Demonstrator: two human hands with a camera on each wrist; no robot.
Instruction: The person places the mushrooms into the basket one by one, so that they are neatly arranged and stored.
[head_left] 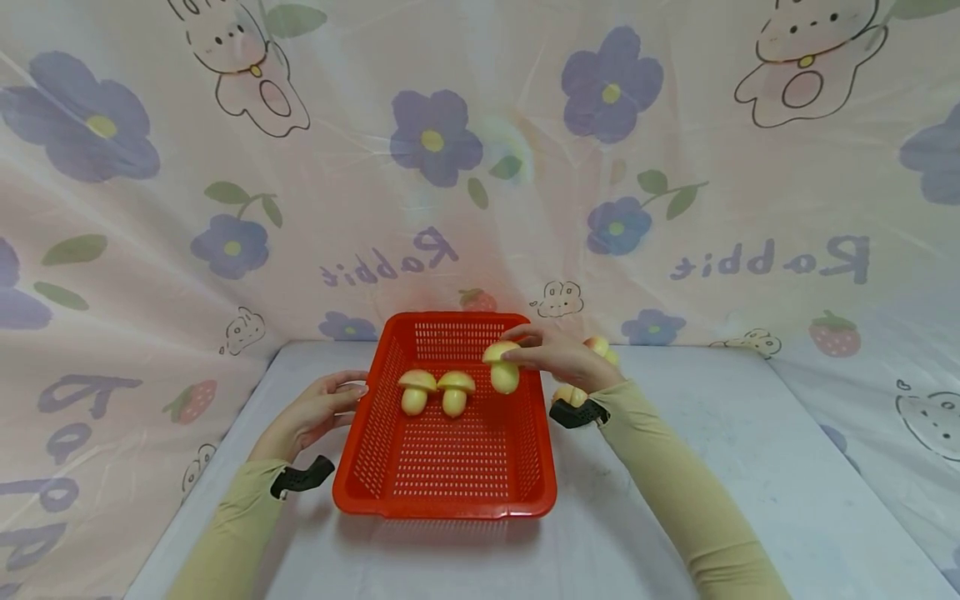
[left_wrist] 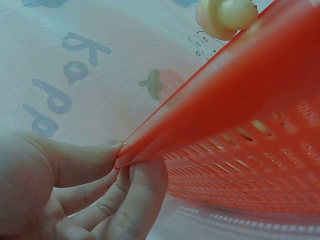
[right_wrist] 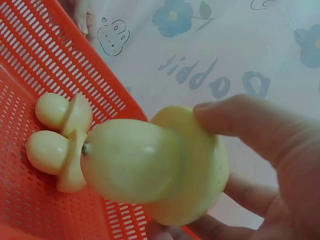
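My left hand [head_left: 321,410] pinches the left rim of a red plastic basket [head_left: 450,508] between thumb and fingers, as the left wrist view shows at the rim [left_wrist: 150,132]. Over the basket's right side, my right hand [head_left: 558,357] holds a yellow mushroom-shaped piece [head_left: 504,379] by its rounded cap, the pale stem pointing away from the palm [right_wrist: 132,160]. Two similar mushroom pieces lie side by side inside the basket, the left one [head_left: 414,402] touching the right one [head_left: 454,402] at the caps.
Right of the basket, partly behind my right hand and wrist, more yellowish pieces lie on the white table [head_left: 675,500]: one farther back [head_left: 597,344] and one nearer [head_left: 567,393]. A patterned curtain [head_left: 517,225] hangs behind the table.
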